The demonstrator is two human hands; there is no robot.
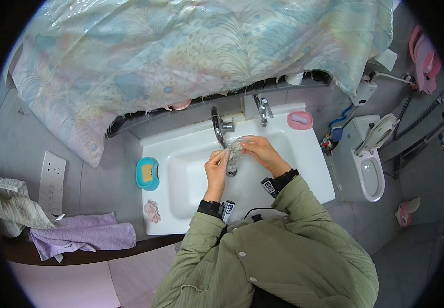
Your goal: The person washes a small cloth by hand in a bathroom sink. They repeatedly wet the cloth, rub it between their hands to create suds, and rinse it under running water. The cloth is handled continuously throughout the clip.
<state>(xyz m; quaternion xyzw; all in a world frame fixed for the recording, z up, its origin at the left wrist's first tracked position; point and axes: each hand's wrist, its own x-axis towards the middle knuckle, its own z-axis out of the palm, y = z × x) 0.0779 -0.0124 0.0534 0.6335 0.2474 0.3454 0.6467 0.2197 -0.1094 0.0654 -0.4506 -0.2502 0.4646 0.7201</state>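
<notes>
Over the white sink (191, 179), both of my hands grip a small, pale, thin piece of wet-looking cloth (233, 149); its exact kind is unclear. My left hand (215, 167) pinches its left side just below the spout of the chrome tap (217, 126). Fingers of my right hand (260, 151) are closed on the upper right part. The cloth hangs between the two hands, and part of it dangles over the drain (231, 172). Whether water is running I cannot make out.
A blue soap dish (147, 173) with yellow soap and a crumpled pink cloth (152, 211) sit on the left rim. At the back right are a second tap (263, 112) and a pink soap dish (300, 120). Towels (86, 236) lie left; a toilet (371, 172) stands right.
</notes>
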